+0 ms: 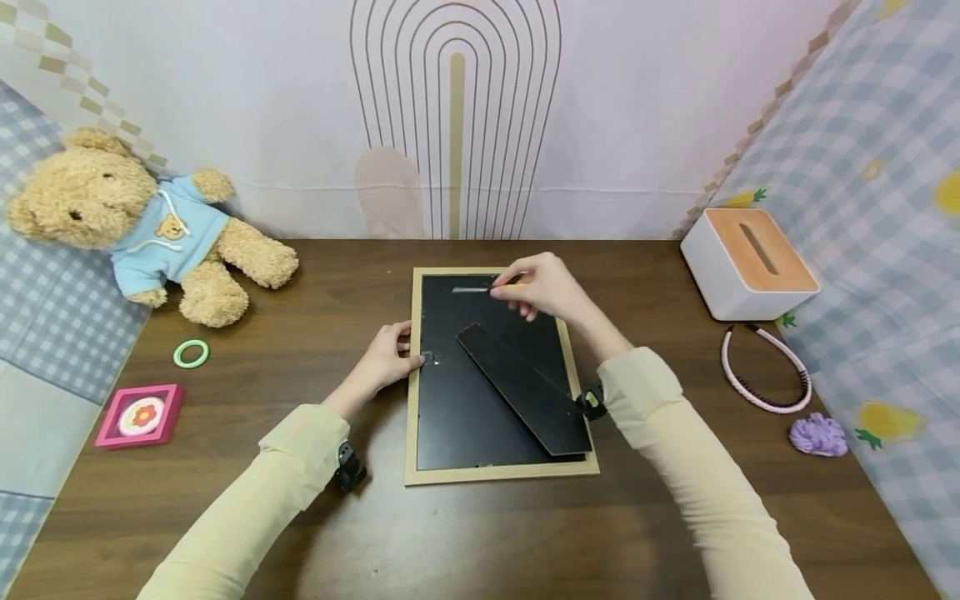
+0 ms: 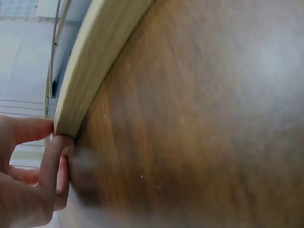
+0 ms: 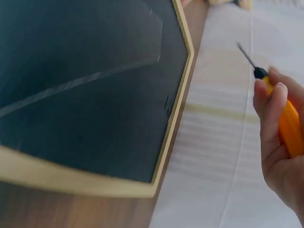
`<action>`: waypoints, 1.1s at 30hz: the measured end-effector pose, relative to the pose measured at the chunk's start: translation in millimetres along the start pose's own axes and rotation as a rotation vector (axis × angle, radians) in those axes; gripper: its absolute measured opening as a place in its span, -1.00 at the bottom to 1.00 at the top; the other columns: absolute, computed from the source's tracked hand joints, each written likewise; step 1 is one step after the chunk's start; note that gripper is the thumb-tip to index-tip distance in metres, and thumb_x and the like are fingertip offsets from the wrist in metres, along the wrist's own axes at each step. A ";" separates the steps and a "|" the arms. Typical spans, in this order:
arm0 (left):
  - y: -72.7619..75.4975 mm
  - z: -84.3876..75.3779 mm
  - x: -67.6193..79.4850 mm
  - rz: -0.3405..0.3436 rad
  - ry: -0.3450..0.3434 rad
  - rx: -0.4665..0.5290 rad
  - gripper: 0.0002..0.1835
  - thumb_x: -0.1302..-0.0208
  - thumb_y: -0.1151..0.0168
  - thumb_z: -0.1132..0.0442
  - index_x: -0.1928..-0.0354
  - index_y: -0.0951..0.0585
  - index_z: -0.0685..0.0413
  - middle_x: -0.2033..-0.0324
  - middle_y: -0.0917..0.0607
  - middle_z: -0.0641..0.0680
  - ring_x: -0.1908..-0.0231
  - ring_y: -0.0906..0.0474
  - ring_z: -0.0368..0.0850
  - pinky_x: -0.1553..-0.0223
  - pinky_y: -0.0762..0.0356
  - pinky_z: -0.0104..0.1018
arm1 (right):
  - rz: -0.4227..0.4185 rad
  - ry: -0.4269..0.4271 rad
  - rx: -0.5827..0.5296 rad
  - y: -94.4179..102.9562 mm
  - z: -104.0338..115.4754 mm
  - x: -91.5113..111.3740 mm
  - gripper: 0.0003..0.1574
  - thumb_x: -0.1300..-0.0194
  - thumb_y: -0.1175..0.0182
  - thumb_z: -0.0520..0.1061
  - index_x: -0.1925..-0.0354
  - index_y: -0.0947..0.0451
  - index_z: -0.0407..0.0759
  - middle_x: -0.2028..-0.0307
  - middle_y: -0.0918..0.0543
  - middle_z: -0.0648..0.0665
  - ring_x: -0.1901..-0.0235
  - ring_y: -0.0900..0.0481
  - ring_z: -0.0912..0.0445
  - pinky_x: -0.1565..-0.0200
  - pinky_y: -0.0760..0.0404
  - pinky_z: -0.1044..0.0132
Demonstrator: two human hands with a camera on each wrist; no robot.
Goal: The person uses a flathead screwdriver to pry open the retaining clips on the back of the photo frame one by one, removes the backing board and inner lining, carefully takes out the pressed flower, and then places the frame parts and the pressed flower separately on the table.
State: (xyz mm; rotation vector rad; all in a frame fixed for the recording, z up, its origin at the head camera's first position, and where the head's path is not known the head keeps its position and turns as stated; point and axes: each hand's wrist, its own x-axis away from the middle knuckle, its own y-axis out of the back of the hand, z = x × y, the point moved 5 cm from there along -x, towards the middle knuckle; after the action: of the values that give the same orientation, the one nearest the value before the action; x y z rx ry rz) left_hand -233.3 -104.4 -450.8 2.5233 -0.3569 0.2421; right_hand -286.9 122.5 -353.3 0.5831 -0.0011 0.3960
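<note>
A picture frame [image 1: 413, 417] with a pale wooden border lies face down, its black backing board [image 1: 457, 417] upward. A black stand leg [image 1: 521, 387] slants across the board. My left hand [image 1: 382, 358] grips the frame's left side, thumb on the top edge and curled fingers against the outer side. Beside that thumb is a small shiny fitting [image 1: 432, 358]. In my right hand [image 1: 542, 287] is a screwdriver, its orange handle [image 3: 290, 126] held between thumb and fingers. Its thin shaft [image 1: 470, 290] points left above the frame's far end; the right wrist view shows the tip apart from the board.
A teddy bear [image 1: 172, 225] in a blue hoodie leans at the back left, with a green ring [image 1: 191, 353] and a pink square box [image 1: 140, 416] in front. On the right are a tissue box [image 1: 716, 267], a pink headband [image 1: 767, 404] and a purple scrunchie [image 1: 818, 435].
</note>
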 end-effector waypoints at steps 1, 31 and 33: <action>-0.4 0.1 1.9 -0.006 0.003 0.005 -0.28 -0.11 -0.20 0.43 -0.31 -0.16 0.42 -0.16 -0.28 0.39 -0.10 -0.40 0.27 -0.15 -0.46 -0.06 | -0.027 -0.012 -0.050 6.6 -4.8 2.1 -0.67 -0.11 -0.33 -0.12 0.19 -0.62 -0.32 0.64 -0.64 -0.24 0.81 -0.47 0.23 0.68 -0.58 0.29; 32.9 -22.1 -12.4 -0.037 -0.264 -0.420 -0.22 -0.15 -0.29 0.04 -0.35 -0.20 0.11 -0.36 -0.10 0.29 -0.29 -0.06 0.28 -0.06 -0.37 0.32 | -0.075 -0.117 -0.187 25.6 -57.0 33.1 -0.60 -0.15 -0.28 -0.18 0.11 -0.52 -0.45 0.68 -0.62 -0.04 0.78 -0.47 0.26 0.67 -0.57 0.38; 31.5 -20.4 -25.2 0.023 -0.277 -0.472 -0.26 -0.19 -0.24 0.01 -0.35 -0.22 0.09 -0.34 -0.17 0.27 -0.29 -0.13 0.27 -0.07 -0.36 0.32 | -0.059 -0.118 -0.184 19.1 -56.9 31.8 -0.62 -0.15 -0.28 -0.18 0.12 -0.53 -0.44 0.66 -0.63 -0.11 0.78 -0.47 0.25 0.66 -0.58 0.35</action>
State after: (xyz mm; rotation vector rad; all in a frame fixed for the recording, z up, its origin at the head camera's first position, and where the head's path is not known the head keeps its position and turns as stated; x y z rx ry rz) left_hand -268.6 -113.0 -424.1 2.0840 -0.4872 -0.1707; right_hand -270.7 179.1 -387.1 0.4232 -0.1313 0.2997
